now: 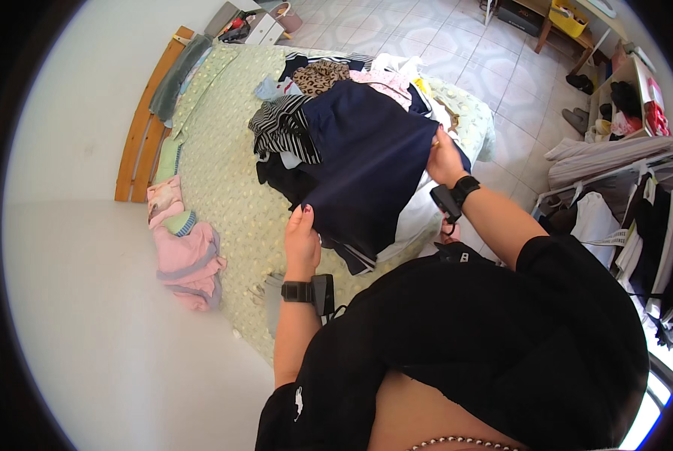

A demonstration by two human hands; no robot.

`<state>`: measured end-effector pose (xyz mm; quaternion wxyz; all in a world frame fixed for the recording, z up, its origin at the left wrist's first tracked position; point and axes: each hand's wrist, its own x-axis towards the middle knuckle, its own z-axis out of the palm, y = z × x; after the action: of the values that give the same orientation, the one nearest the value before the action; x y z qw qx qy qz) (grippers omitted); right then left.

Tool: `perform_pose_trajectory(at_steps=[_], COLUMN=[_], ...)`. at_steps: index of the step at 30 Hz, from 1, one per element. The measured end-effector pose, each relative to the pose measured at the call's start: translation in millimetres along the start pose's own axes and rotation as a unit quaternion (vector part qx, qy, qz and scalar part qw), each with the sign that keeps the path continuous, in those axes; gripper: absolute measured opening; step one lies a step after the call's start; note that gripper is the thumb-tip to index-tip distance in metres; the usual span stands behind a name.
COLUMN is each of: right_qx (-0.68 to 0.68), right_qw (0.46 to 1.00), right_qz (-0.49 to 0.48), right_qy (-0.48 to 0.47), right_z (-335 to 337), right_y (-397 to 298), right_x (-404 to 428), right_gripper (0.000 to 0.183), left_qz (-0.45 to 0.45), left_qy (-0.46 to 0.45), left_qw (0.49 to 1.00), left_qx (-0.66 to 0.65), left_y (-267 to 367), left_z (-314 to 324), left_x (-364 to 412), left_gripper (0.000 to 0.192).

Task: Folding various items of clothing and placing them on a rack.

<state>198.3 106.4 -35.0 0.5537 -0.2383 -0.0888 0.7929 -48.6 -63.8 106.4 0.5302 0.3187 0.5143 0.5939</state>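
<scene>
A navy garment (370, 163) is stretched between my two hands over the bed. My left hand (302, 239) grips its near left edge between thumb and fingers. My right hand (444, 158) holds the opposite edge, farther out to the right. The garment's exact kind cannot be told; white stripes show on a fold at its lower end. Beyond and beside it lies a heap of clothes: a black-and-white striped garment (286, 129), a leopard-print garment (319, 78), a pink patterned garment (384, 84) and a black garment (283, 180). White cloth (418, 217) shows beneath the navy one.
The bed (218, 141) has a pale green floral sheet and a wooden headboard (145, 129) against the wall. A pink blanket (187, 259) lies along its left side. At right stand a clothes rack (640, 225) and a shelf (632, 96). A bin (288, 18) stands beyond the bed.
</scene>
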Motion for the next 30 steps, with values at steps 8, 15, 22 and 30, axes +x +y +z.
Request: perform_pose_trajectory(at_steps=[8, 15, 22, 30], right_qx=[0.016, -0.039, -0.182, -0.189], right_qw=[0.988, 0.925, 0.927, 0.912], right_qz=[0.120, 0.002, 0.107, 0.051], right_qy=[-0.097, -0.379, -0.309, -0.360], right_z=[49, 205, 285, 310], right_y=[-3, -102, -71, -47], right_x=[-25, -14, -49, -74], right_gripper=[0.036, 0.039, 0.034, 0.033], left_qz=[0.069, 0.269, 0.280, 0.310], left_qy=[-0.048, -0.093, -0.128, -0.061], left_qw=[0.996, 0.958, 0.950, 0.948], left_qx=[-0.034, -0.040, -0.044, -0.042], left_y=[44, 172, 234, 244], left_z=[4, 26, 10, 6], left_x=[2, 9, 7, -12], left_gripper=[0.026, 0.027, 0.027, 0.028])
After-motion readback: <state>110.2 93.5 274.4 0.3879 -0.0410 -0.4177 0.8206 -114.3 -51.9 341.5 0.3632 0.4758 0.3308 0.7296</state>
